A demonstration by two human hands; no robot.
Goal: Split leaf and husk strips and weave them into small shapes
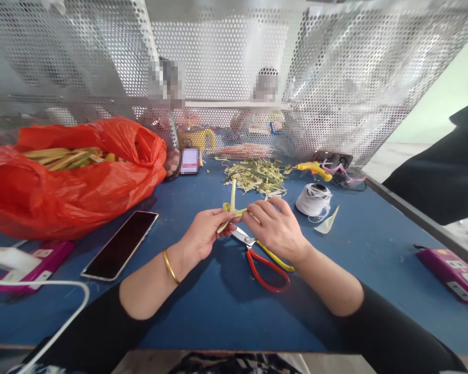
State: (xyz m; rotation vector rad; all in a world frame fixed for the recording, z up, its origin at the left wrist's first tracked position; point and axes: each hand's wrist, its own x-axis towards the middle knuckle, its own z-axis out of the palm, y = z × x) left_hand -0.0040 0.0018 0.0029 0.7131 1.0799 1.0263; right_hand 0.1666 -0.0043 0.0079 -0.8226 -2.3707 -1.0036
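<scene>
Between my hands, over the middle of the blue table, is a pale green leaf strip [233,195], folded into crossing loops with one end sticking up. My left hand [208,231] pinches the folded crossing between thumb and fingers. Curled fingers of my right hand [275,226] grip the strip's right-hand end. Just below lie scissors [268,278] with one red and one yellow handle, partly covered by my right hand. Behind my hands sits a pile of cut leaf scraps [257,175]. A white thread spool [314,200] stands to the right, beside a pale leaf piece [327,221].
A red plastic bag [81,192] of leaf strips fills the left, near a dark phone [120,245] and a purple power strip [56,259]. Another purple power strip [452,272] lies right. A yellow glue gun [315,169] lies before the perforated metal screen [226,57]; people sit behind it.
</scene>
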